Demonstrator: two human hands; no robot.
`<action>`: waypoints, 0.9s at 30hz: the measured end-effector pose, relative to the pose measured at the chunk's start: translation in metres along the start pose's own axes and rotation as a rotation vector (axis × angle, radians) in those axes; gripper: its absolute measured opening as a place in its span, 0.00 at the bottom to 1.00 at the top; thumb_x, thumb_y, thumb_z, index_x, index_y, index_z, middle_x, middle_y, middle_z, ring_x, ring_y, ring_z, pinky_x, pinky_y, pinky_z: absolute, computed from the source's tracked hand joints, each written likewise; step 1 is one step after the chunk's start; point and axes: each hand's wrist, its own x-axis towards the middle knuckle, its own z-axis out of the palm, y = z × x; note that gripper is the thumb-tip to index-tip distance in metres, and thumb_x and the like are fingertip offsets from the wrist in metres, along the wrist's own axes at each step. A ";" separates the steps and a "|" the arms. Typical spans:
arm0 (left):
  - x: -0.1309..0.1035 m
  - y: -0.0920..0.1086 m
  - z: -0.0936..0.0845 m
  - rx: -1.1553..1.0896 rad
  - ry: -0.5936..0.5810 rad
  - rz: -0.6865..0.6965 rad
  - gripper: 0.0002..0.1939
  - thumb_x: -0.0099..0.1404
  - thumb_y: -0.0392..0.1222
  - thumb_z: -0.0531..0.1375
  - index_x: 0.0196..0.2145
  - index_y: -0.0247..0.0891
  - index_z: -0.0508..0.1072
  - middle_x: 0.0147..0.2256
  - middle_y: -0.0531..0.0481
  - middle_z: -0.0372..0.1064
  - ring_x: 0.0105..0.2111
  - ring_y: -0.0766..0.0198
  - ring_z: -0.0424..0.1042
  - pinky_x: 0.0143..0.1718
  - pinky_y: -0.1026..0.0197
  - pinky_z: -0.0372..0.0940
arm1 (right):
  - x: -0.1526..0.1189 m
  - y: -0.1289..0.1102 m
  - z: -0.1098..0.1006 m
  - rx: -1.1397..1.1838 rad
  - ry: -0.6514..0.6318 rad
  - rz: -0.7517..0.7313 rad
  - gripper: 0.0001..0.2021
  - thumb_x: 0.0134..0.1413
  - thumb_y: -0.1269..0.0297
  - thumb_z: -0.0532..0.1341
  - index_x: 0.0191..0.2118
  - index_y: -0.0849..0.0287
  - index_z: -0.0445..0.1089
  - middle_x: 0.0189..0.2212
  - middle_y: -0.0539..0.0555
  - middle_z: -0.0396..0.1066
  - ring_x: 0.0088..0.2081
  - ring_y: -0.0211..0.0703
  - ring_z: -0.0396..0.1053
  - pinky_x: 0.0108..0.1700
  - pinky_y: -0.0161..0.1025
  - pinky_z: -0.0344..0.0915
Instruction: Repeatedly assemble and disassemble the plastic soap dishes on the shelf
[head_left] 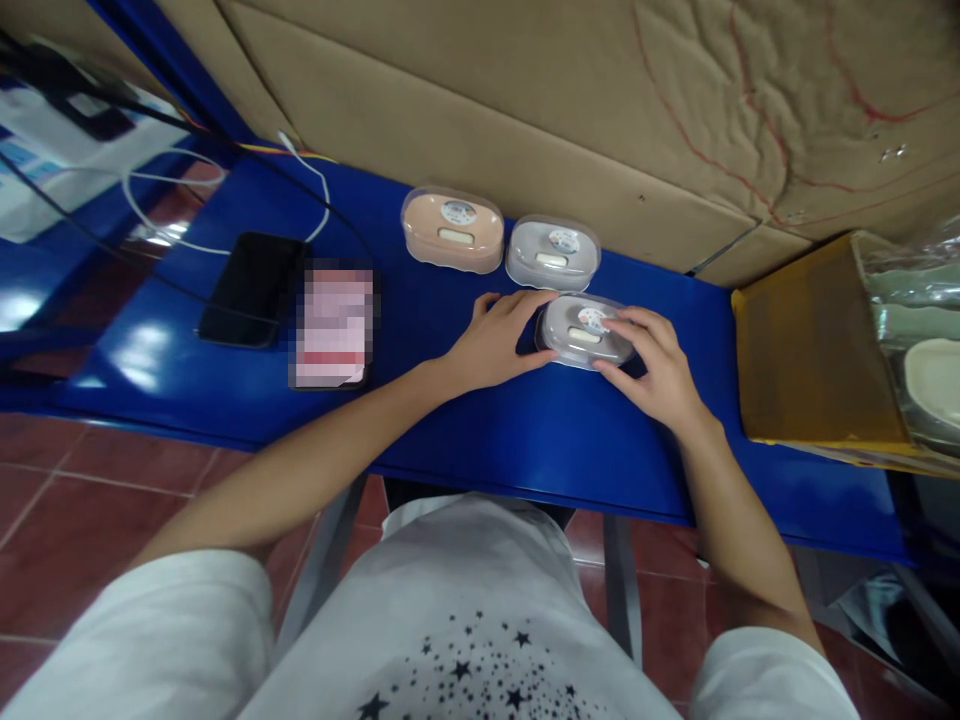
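A grey oval box with a clear lid and a round label (574,325) lies on the blue table, between my two hands. My left hand (501,340) has its thumb and fingers round the box's left end. At the right end, my right hand (652,365) has its thumb on the near edge and its fingertips on the lid by the label. Behind stand a second grey box (553,255) and a peach-coloured box (452,232), both lidded and labelled, with no hand on them.
To the left on the blue table (450,440) lie a black phone (253,290) and a phone with a lit, blurred screen (334,325), near a white cable (322,190). An open cardboard box (817,350) with wrapped items stands right. Cardboard (480,110) lines the back.
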 end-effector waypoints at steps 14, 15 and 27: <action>0.000 -0.002 -0.002 -0.039 -0.037 0.069 0.36 0.72 0.53 0.66 0.72 0.45 0.61 0.72 0.40 0.64 0.70 0.46 0.65 0.71 0.41 0.49 | -0.006 0.017 0.002 0.079 -0.121 0.035 0.42 0.65 0.40 0.66 0.77 0.46 0.52 0.76 0.64 0.54 0.76 0.67 0.54 0.75 0.71 0.56; 0.001 -0.002 -0.002 -0.046 -0.035 0.066 0.36 0.72 0.54 0.66 0.71 0.45 0.62 0.71 0.40 0.64 0.70 0.46 0.65 0.71 0.41 0.49 | -0.006 0.019 0.003 0.086 -0.122 0.036 0.43 0.64 0.40 0.66 0.77 0.46 0.52 0.76 0.64 0.54 0.76 0.67 0.54 0.75 0.71 0.56; 0.000 0.002 0.000 0.050 -0.039 0.061 0.38 0.72 0.51 0.65 0.73 0.45 0.56 0.72 0.39 0.61 0.71 0.45 0.62 0.72 0.39 0.48 | -0.007 0.045 0.014 0.217 -0.041 0.103 0.53 0.54 0.38 0.74 0.78 0.45 0.48 0.74 0.62 0.57 0.74 0.68 0.57 0.74 0.69 0.59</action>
